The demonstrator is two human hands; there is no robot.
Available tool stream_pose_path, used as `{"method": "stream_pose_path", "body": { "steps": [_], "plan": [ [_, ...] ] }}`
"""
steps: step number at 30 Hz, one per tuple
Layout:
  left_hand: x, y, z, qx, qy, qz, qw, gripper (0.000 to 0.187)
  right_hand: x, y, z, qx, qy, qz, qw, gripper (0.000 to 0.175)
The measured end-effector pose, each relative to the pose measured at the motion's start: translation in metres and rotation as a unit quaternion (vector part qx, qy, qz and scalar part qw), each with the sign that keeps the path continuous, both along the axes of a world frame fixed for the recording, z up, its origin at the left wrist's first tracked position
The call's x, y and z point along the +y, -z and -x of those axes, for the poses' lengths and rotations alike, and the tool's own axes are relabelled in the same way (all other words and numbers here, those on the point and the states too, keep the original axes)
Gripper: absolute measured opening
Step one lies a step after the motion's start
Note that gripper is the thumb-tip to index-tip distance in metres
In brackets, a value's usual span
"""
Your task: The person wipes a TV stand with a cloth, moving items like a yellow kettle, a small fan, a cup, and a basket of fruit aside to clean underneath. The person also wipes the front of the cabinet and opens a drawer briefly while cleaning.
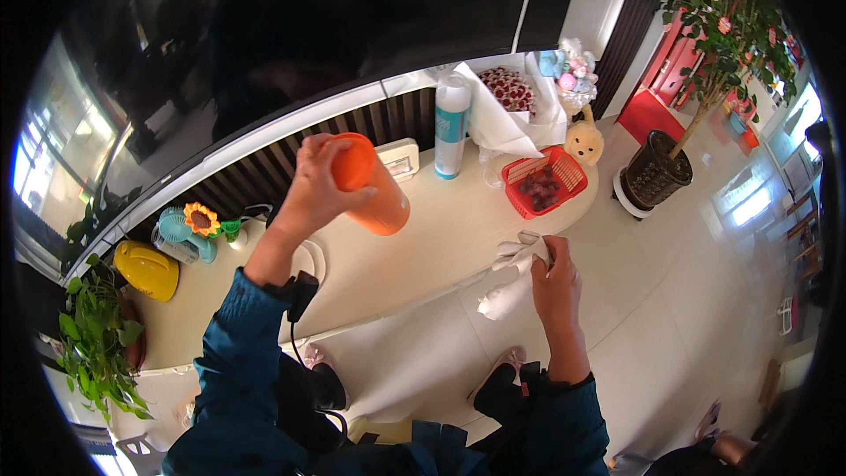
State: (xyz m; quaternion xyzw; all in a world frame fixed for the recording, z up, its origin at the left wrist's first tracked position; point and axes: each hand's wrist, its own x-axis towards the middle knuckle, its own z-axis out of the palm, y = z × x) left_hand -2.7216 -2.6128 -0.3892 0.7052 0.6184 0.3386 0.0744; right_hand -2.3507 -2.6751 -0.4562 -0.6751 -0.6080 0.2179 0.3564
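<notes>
My left hand [310,192] grips an orange cylindrical container [383,205] near its top end, fingers on one side and thumb on the other. The container leans over the pale cabinet top [403,264]; whether its base touches the surface I cannot tell. A crumpled white cloth or tissue [505,294] hangs from my right hand [556,284], pinched between thumb and fingers beyond the cabinet's front edge. Behind the container stands a small white-framed object [402,157]. Right of that, a white and teal spray can [451,129] is upright.
A red plastic basket [515,195] holds dark fruit near the cabinet's right end, beside a plush dog [584,143] and a wrapped bouquet [507,89]. At left are a yellow object [147,271], a teal handheld fan [178,228] and a leafy plant [92,337]. A television [317,20] hangs behind.
</notes>
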Motion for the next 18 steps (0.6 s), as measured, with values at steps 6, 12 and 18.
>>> {"method": "stream_pose_path", "body": {
  "steps": [6,12,18],
  "plan": [
    [-0.051,-0.007,0.057,-0.080,-0.087,-0.068,0.991,0.062,0.018,0.057,0.034,-0.022,-0.061,-0.100,0.993,0.029],
    [-0.064,-0.001,0.082,-0.089,-0.128,-0.124,0.980,0.059,0.030,0.103,0.104,0.031,-0.050,-0.061,0.996,0.029],
    [-0.067,0.002,0.100,-0.125,-0.152,-0.142,0.970,0.057,0.012,0.149,0.234,-0.076,-0.245,-0.115,0.960,0.037]
  ]
}}
